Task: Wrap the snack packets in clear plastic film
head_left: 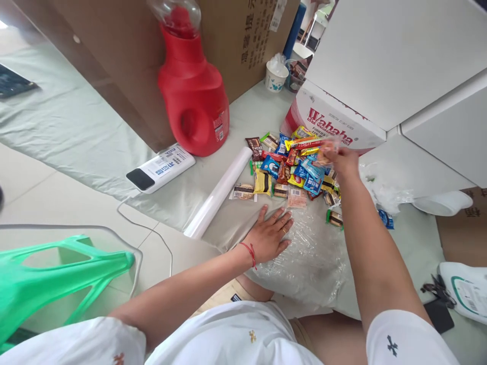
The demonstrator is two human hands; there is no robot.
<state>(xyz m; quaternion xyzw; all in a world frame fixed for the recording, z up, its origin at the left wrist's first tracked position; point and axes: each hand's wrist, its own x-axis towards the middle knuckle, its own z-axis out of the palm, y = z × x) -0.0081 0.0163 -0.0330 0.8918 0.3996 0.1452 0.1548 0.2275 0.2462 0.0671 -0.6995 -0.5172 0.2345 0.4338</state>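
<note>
My left hand point(268, 234) lies flat, fingers spread, on a sheet of clear plastic film point(304, 258). Just past its fingertips is a pile of small wrapped snacks point(292, 170) in blue, yellow, red and brown packets. At the right side of the pile, my right hand point(345, 161) pinches a pinkish snack in a clear wrapper point(327, 152); its contents are blurred. A similar pink packet point(297, 197) rests at the near edge of the pile. Left of the snacks, a white roll of film point(218, 195) lies slantwise on the cloth.
A red detergent bottle point(196, 96) and a white box point(162, 168) stand at the left. Behind the pile is a Wahaha carton point(335, 119) under white cabinets. A green plastic bag point(57, 274) occupies the lower left. Scissors point(439, 291) lie at the right.
</note>
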